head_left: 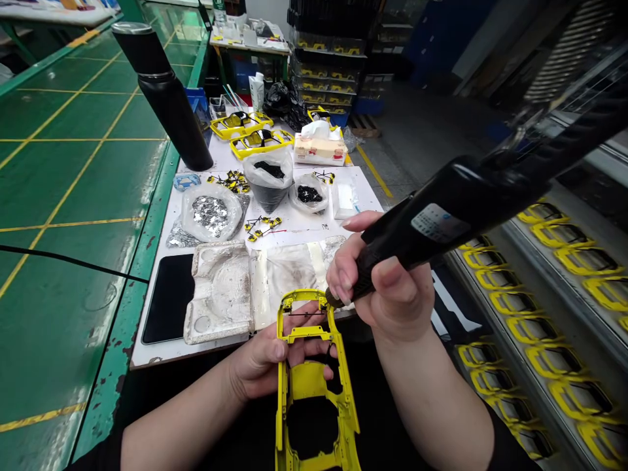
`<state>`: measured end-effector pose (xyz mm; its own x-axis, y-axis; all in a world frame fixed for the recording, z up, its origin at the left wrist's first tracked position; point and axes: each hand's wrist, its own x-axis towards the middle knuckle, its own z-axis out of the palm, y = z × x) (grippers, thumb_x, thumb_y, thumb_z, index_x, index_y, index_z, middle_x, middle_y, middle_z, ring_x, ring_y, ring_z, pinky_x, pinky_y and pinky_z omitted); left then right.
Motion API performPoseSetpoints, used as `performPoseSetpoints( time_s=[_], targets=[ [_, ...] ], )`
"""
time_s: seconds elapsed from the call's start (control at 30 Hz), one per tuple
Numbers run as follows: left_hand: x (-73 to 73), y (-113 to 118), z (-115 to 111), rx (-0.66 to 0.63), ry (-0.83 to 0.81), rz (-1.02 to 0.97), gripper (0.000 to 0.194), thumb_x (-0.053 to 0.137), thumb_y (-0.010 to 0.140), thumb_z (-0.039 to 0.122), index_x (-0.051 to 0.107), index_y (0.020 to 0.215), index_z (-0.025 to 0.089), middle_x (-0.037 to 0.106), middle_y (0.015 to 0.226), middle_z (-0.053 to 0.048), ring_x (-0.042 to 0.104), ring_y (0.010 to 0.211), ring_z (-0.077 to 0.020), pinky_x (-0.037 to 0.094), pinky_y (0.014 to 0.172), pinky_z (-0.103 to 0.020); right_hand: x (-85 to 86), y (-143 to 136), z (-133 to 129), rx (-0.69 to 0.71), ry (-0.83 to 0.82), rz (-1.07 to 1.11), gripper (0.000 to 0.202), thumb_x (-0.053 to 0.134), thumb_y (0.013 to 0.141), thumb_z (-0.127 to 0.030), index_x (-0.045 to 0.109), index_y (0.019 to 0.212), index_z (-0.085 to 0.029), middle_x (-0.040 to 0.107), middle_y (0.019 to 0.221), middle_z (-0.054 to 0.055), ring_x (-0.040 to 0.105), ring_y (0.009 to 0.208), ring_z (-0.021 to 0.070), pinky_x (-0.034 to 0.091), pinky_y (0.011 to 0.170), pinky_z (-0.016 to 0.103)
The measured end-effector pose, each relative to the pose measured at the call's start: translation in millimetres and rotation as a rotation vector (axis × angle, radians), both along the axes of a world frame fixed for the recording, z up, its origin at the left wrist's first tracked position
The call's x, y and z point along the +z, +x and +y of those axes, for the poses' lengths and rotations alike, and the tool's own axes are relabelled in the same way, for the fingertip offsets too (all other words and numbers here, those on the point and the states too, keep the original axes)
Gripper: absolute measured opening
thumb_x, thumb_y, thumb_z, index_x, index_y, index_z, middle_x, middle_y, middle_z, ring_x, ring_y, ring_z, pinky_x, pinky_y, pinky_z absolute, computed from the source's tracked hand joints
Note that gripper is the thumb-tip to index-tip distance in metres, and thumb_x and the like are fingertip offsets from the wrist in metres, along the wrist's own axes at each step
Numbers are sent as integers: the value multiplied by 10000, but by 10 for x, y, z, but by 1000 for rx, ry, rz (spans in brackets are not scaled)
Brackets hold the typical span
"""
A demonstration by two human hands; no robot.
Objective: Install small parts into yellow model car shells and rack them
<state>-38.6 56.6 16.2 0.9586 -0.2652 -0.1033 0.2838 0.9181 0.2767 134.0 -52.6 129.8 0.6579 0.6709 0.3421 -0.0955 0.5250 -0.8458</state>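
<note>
My left hand (267, 360) grips a yellow plastic frame (314, 386) from its left side, holding it over my lap at the near edge of the white work table (157, 350). My right hand (377, 288) is closed around a black electric screwdriver (466, 203) that hangs from a coiled cable at the upper right. The tool's tip touches the top right corner of the frame. A thin black wire part lies across the frame's upper opening.
On the table sit a worn white foam pad (220, 291), a black phone (169, 297), bags of silver and black small parts (210, 212), more yellow frames (250, 131), a tissue box (318, 149) and a tall black flask (167, 91). Rows of yellow frames (564, 314) lie on a conveyor at right.
</note>
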Motion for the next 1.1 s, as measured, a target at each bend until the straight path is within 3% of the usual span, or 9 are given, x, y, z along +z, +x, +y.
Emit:
performPoseSetpoints(
  time_s=[0.17, 0.3, 0.4, 0.6, 0.77, 0.97, 1.1],
  targets=[
    [3, 6, 4, 11, 6, 26, 862, 1107, 743, 405, 712, 1503, 307, 619, 1593, -145, 697, 1296, -365, 625, 1064, -516, -4, -4, -17, 8, -9, -25, 407, 918, 969, -508, 778, 1275, -281, 664, 729, -28, 579, 504, 144, 471, 484, 315],
    [-8, 0, 1, 10, 13, 33, 896, 1108, 738, 411, 695, 1525, 299, 642, 1526, -147, 681, 1301, -381, 623, 1069, -541, -38, -6, -12, 44, -16, -30, 415, 914, 974, -502, 776, 1297, -282, 667, 763, -21, 563, 520, 135, 464, 498, 312],
    [-6, -5, -2, 3, 32, 25, 886, 1092, 755, 416, 693, 1538, 298, 584, 1607, -145, 676, 1313, -372, 628, 1072, -528, -84, -8, -16, 91, -15, -17, 408, 911, 985, -459, 773, 1324, -277, 681, 799, -19, 562, 556, 120, 487, 534, 297],
    [-6, -17, -5, -4, 48, 17, 830, 1070, 784, 397, 709, 1526, 303, 561, 1654, -144, 673, 1336, -378, 633, 1090, -543, -154, -4, -47, 168, 13, 47, 337, 946, 933, -367, 747, 1176, -246, 657, 757, -41, 541, 561, 102, 479, 524, 249],
    [-4, -17, -4, 1, 38, 15, 835, 1067, 784, 382, 704, 1532, 304, 594, 1612, -135, 685, 1309, -364, 631, 1091, -533, -127, -33, -70, 134, 10, 62, 293, 943, 927, -323, 742, 1129, -256, 658, 744, -50, 526, 547, 101, 475, 526, 255],
    [2, -13, 0, -1, 21, 23, 793, 1067, 783, 359, 729, 1499, 312, 650, 1529, -115, 696, 1289, -352, 635, 1075, -517, -123, -73, -70, -13, -91, 74, 349, 982, 893, -406, 752, 1118, -272, 670, 766, -41, 545, 566, 125, 482, 548, 301],
    [-3, -10, 0, -2, 15, 30, 863, 1084, 767, 372, 705, 1540, 301, 656, 1521, -125, 690, 1291, -363, 639, 1080, -528, -133, -94, -49, -59, -73, 72, 308, 970, 907, -385, 762, 1102, -269, 670, 784, -34, 547, 590, 123, 454, 552, 298]
  ],
)
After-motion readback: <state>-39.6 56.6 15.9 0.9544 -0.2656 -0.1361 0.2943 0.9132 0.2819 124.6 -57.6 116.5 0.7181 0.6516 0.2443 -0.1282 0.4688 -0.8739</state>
